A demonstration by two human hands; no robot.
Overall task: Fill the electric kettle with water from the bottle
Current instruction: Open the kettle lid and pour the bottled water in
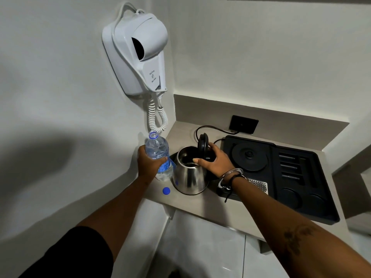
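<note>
While the steel kettle (189,173) stands on the beige counter (200,205), off its round power base (250,156), its black lid (202,146) is tipped up and the mouth is open. The right hand (215,162) is closed on the black handle at the kettle's right side, thumb lying along the rim. The left hand (149,163) is wrapped firmly around the middle of the clear water bottle (158,155), which is held close to upright just left of the kettle, touching or nearly touching its wall. The bottle is uncapped, with water visible inside. Its blue cap (166,191) lies on the counter in front, beside the kettle's foot. The base sits in a black tray (301,177) to the right. A white hair dryer (138,53) hangs on the wall above the bottle, its coiled cord ending near the bottle's neck. A bangle (230,176) circles the right wrist.
</note>
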